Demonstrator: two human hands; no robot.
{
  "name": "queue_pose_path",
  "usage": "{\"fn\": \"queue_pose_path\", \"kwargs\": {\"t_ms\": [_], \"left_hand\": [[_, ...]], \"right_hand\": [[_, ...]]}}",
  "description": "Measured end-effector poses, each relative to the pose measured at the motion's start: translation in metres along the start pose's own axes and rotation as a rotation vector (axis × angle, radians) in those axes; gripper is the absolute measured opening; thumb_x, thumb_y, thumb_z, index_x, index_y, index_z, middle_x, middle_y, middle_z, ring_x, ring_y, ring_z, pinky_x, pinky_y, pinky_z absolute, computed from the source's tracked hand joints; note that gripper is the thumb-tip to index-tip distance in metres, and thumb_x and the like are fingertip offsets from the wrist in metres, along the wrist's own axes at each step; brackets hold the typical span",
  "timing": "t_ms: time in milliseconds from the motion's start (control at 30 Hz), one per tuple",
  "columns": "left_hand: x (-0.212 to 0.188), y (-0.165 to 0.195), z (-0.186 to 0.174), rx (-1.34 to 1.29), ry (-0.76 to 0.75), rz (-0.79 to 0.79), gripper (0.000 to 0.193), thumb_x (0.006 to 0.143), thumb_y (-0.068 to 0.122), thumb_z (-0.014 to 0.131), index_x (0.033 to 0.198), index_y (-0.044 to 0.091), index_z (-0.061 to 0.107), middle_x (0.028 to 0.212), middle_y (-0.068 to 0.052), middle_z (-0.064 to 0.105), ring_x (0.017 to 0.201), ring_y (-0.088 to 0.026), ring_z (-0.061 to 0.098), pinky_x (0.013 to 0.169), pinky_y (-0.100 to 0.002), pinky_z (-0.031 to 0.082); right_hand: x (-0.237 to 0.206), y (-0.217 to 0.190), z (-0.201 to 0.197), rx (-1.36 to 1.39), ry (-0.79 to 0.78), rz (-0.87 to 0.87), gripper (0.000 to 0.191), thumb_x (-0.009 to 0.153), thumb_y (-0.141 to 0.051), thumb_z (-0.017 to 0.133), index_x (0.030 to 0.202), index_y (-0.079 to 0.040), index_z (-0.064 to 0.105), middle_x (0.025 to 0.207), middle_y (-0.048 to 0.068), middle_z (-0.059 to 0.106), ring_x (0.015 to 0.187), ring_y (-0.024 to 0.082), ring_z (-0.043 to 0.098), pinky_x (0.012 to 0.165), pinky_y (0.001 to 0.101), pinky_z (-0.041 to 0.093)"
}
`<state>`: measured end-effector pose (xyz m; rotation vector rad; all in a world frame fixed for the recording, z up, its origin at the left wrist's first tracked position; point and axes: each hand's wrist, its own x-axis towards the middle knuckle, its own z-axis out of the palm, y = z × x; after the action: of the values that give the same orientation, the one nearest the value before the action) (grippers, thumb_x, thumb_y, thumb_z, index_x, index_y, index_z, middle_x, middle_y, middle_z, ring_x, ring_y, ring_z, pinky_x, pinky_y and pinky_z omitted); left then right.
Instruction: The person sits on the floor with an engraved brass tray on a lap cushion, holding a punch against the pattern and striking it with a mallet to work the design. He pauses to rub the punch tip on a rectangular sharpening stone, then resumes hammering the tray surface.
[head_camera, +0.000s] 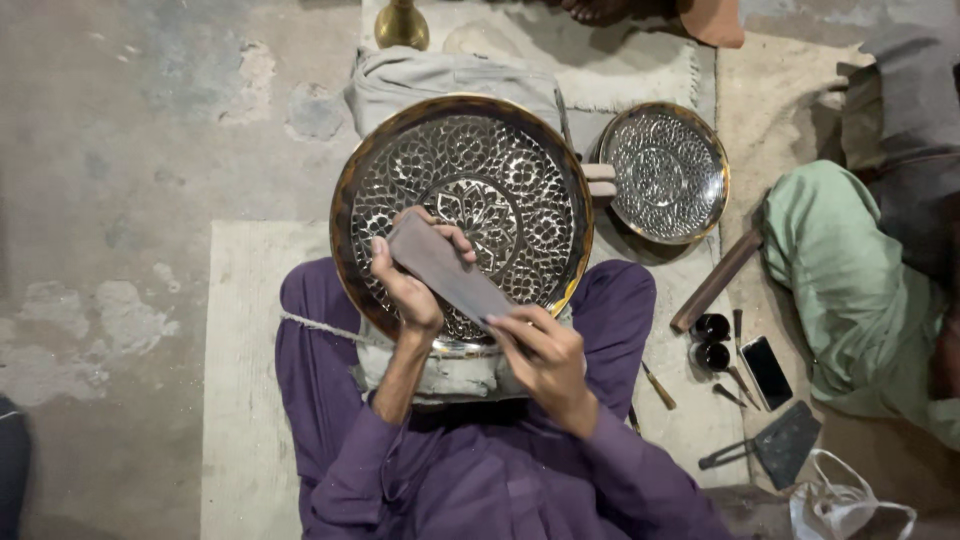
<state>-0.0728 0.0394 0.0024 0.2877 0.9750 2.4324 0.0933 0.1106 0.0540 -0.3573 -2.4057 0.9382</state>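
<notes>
A large round engraved metal tray (462, 160) with a brass-coloured rim and floral pattern leans on my lap, propped against a grey cloth bundle (440, 75). A flat greyish-brown rubbing block (447, 272) lies against the tray's lower face. My left hand (408, 282) grips the block's upper end, thumb up. My right hand (540, 350) holds its lower end with the fingers curled over it. Purple sleeves and trousers cover my arms and crossed legs.
A smaller engraved tray (668, 172) lies at the right on a pale mat (640, 70). Beside it are a wooden stick (715, 282), two small dark cups (710, 342), a phone (767, 372), small hand tools (658, 386) and a flat scraper (782, 443). A person in green trousers (850, 280) sits far right. A brass vessel (402, 25) stands at top.
</notes>
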Motion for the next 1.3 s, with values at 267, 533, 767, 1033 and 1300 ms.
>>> {"fn": "queue_pose_path", "kwargs": {"t_ms": [267,533,767,1033,1300], "left_hand": [[-0.001,-0.002,-0.002,-0.037,-0.006,-0.012,0.066,0.102,0.066,0.020,0.114,0.007,0.048,0.086,-0.016,0.062,0.077,-0.026,0.064,0.069,-0.043,0.056],[0.000,-0.002,-0.002,-0.055,-0.001,0.006,0.065,0.103,0.064,0.020,0.115,0.007,0.048,0.086,-0.016,0.062,0.077,-0.026,0.063,0.070,-0.043,0.056],[-0.001,-0.003,0.000,-0.059,-0.007,0.008,0.064,0.103,0.063,0.021,0.116,0.006,0.048,0.086,-0.016,0.062,0.077,-0.026,0.063,0.069,-0.042,0.055],[-0.001,0.000,0.001,-0.084,-0.001,-0.008,0.064,0.104,0.063,0.020,0.115,0.006,0.048,0.085,-0.016,0.062,0.077,-0.026,0.063,0.070,-0.042,0.054],[-0.003,0.000,0.001,0.017,-0.006,0.013,0.066,0.102,0.065,0.019,0.115,0.007,0.048,0.083,-0.016,0.063,0.074,-0.026,0.063,0.066,-0.043,0.055]], "right_hand": [[-0.010,-0.002,-0.009,0.022,0.040,0.008,0.022,0.084,0.000,0.080,0.105,-0.005,0.078,0.094,0.008,0.073,0.074,0.018,0.074,0.062,0.0279,0.057],[0.013,0.005,0.011,-0.012,-0.024,0.031,0.018,0.085,-0.001,0.083,0.103,-0.004,0.079,0.091,0.010,0.073,0.067,0.019,0.071,0.056,0.0301,0.054],[-0.016,-0.002,-0.014,-0.008,0.045,0.031,0.018,0.085,-0.005,0.080,0.103,-0.005,0.078,0.089,0.007,0.070,0.069,0.018,0.071,0.059,0.0291,0.055],[0.012,0.006,0.007,-0.025,-0.035,-0.039,0.019,0.085,-0.003,0.081,0.104,-0.005,0.078,0.092,0.011,0.072,0.071,0.020,0.072,0.059,0.0286,0.055],[-0.014,-0.003,-0.011,0.053,0.025,0.037,0.019,0.086,-0.001,0.078,0.105,-0.005,0.077,0.092,0.007,0.073,0.073,0.018,0.073,0.063,0.0290,0.057]]}}
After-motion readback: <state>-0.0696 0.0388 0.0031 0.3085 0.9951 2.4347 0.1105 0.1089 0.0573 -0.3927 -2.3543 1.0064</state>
